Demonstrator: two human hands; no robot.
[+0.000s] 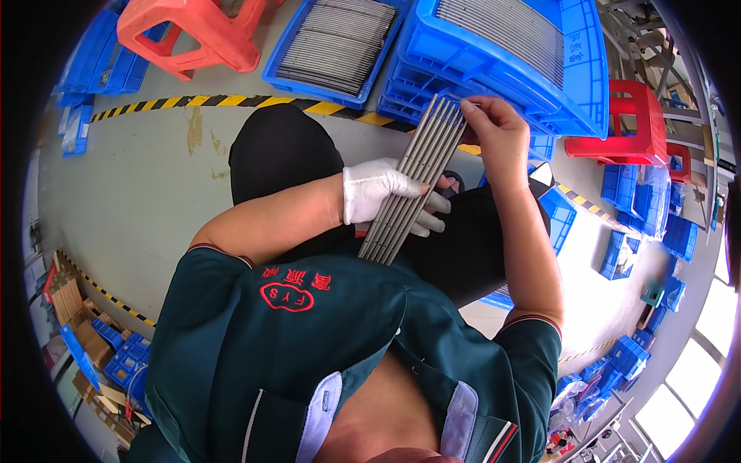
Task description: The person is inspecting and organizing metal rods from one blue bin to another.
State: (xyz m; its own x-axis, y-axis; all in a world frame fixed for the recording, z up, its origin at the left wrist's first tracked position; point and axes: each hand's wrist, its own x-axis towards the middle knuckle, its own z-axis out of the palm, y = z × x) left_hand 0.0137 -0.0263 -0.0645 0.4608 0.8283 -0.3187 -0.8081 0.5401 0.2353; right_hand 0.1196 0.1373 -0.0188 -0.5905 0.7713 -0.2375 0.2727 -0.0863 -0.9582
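Several thin grey metal rods [423, 150] lie side by side as a flat bundle, slanting from my chest up toward the blue crates. My left hand [376, 189], in a white glove with some bare fingertips, is closed around the lower half of the bundle. At its upper right end, my bare right hand [502, 137] pinches the edge of the outermost rod between thumb and fingers. The right hand's other fingertips are partly hidden behind the rods. Just beyond the hands, a blue crate [575, 85] full of similar rods tops a stack.
A second blue crate [279, 77] of rods stands farther left on the floor. An orange-red stool [235, 50] is at the far left and a red stool [644, 123] at the right. Yellow-black floor tape [231, 100] runs before the crates; more blue bins [621, 255] lie right.
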